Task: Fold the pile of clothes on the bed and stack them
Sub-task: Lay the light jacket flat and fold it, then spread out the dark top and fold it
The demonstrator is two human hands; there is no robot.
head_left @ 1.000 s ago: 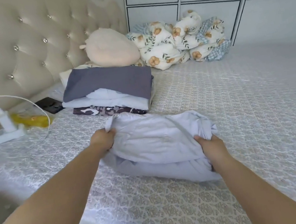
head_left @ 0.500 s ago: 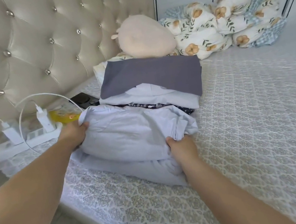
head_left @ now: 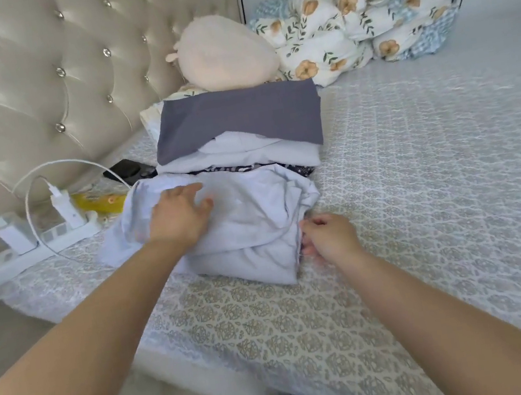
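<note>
**A:** so where's the garment right now?

**B:** The folded pale blue garment (head_left: 247, 229) sits on the patterned bedspread (head_left: 423, 207) near the bed's left edge, right in front of the stack of folded clothes (head_left: 240, 139) and touching its near side. Can't tell what kind of garment it is, it's just a lumpy folded bundle.

**A:** and the hands?

**B:** Left hand (head_left: 179, 214) lies flat on top of it, fingers spread and pressing down. Right hand (head_left: 331, 237) is at the bundle's right edge, low on the bedspread, fingers curled in toward the cloth. The fingertips are tucked against the fabric, so I honestly can't tell if it's pinching the edge or only touching it.

**A:** what's in the stack?

**B:** A dark grey piece on top, a white one under it, then a dark patterned one that's mostly hidden, only a thin strip shows. A cream plush cushion (head_left: 224, 55) sits behind, partly blocked by the stack.

**A:** anything else around?

**B:** White power strip (head_left: 39, 244) with two chargers and looping cables at the left by the tufted headboard (head_left: 32, 79), a yellow packet (head_left: 97, 199) I can't read, and a black phone (head_left: 128, 173) half covered by the stack. Floral quilt (head_left: 357, 20) is bunched at the far side, cut off by the top edge.
</note>
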